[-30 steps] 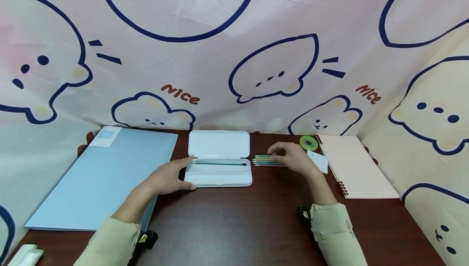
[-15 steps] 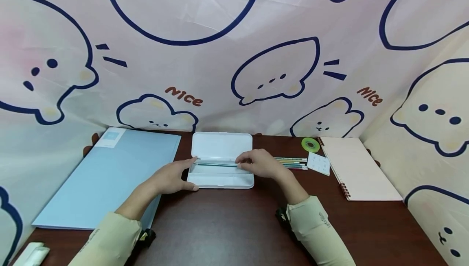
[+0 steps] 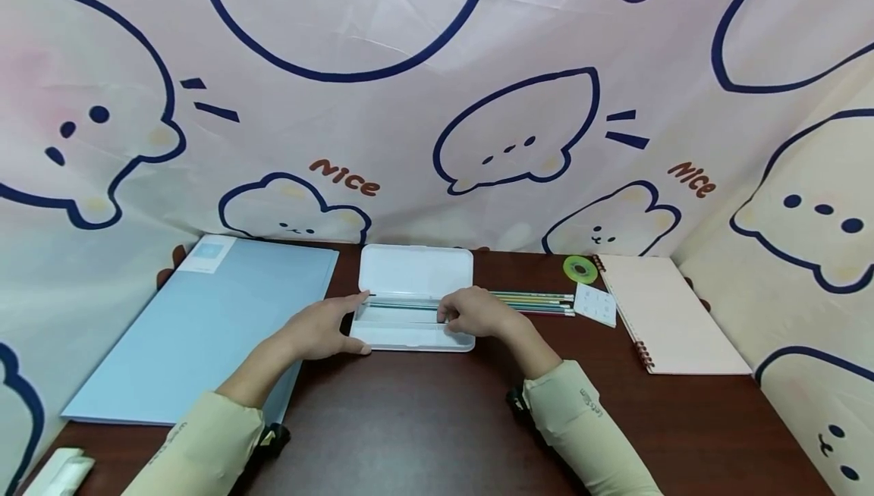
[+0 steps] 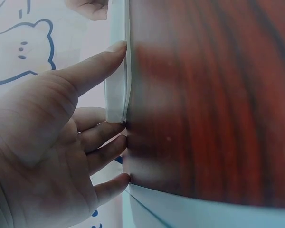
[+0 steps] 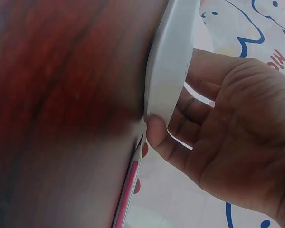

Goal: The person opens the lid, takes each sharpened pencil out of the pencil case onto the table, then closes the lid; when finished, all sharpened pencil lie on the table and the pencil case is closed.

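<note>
A white pencil case lies open at the centre of the head view, on the dark wooden counter, its lid folded back toward the patterned cloth. The left hand rests at the case's left end, thumb along the near corner and fingers fairly straight against the side; in the left wrist view the fingertips touch the white edge, bracing it and not gripping. The right hand is over the right end of the tray, fingers curled down where a teal pencil lies lengthwise inside; whether it pinches that pencil or only touches it, I cannot tell. Just right of the case, a row of coloured pencils lies loose on the counter.

The step in hand looks like laying pencils into the tray one by one. The next move probably calls for the right hand to let go cleanly and reach right for another pencil, while the left keeps the case from sliding.
</note>
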### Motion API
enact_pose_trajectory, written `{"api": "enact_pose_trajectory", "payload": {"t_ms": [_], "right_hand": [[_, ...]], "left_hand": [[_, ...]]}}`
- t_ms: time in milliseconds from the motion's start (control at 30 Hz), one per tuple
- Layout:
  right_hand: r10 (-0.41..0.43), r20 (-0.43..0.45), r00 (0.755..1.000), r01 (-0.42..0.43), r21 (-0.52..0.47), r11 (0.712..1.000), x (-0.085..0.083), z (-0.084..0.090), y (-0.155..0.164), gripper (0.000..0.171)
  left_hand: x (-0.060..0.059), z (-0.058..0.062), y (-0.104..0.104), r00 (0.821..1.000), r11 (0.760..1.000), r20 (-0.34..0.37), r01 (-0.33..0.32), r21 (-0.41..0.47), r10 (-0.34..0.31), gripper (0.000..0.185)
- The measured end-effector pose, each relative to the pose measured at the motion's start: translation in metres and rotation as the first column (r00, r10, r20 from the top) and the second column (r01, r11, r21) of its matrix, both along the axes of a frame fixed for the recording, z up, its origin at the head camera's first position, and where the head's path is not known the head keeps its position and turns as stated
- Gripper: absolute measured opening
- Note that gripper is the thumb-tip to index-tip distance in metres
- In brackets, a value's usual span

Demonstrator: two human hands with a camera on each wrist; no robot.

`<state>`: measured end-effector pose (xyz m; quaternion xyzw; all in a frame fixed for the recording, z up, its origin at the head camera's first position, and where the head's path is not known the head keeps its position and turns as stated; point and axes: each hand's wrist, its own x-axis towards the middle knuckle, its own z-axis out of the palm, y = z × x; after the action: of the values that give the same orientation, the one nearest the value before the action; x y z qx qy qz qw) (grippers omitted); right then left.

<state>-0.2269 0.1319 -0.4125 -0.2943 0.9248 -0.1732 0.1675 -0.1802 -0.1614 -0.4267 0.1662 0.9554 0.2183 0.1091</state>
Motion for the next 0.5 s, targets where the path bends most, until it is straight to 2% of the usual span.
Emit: {"api": "enact_pose_trajectory", "payload": {"t_ms": [200, 500], "right_hand": [[-0.019, 0.018, 1.000, 0.019, -0.028, 0.999, -0.0015, -0.0001, 0.0004, 0.005], [-0.018, 0.011, 1.000, 0.018, -0.039, 0.999, -0.0024, -0.0015, 0.0037, 0.011]], "left_hand": [[0.0002, 0.0014, 0.0000, 1.000, 1.000, -0.003, -0.007, -0.001, 0.007, 0.096], [0.0001, -0.0007, -0.0003, 1.000, 1.000, 0.001, -0.013, 0.000, 0.013, 0.096]]}}
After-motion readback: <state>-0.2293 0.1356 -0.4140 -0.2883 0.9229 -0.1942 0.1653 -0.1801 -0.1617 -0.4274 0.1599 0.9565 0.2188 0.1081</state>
